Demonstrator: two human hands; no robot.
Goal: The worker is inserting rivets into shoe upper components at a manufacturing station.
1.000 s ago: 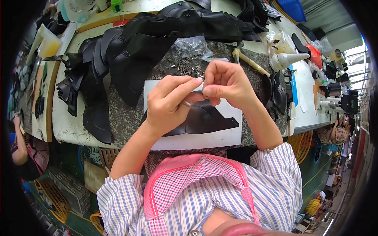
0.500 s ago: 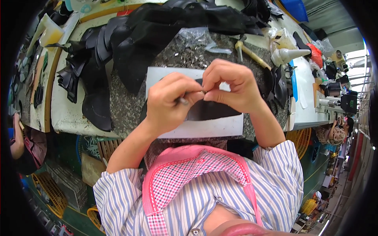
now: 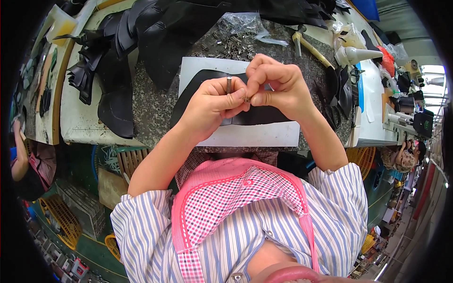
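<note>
My left hand (image 3: 213, 100) is closed around a short metal rod (image 3: 229, 85), which stands up between its fingers. Its thumb and forefinger also pinch at a tiny dull piece (image 3: 247, 99), too small to make out. Meeting it there, my right hand (image 3: 279, 87) is closed, with thumb and fingertips on that same piece. Below both hands a black leather-like cut piece (image 3: 188, 104) lies flat on a white board (image 3: 264, 135). The hands cover the middle of the black piece.
Small metal bits (image 3: 232, 46) are scattered on the speckled slab (image 3: 150, 108) beyond the board, near a clear plastic bag (image 3: 243, 22). A hammer (image 3: 311, 49) and a white cone-nosed bottle (image 3: 354, 55) lie right. Black cut pieces (image 3: 158, 52) pile up left. Other people work at both sides.
The metal rod in my left hand has swung from lying sideways to pointing up. My left hand has turned, and both hands stay together at the fingertips. The view has shifted slightly.
</note>
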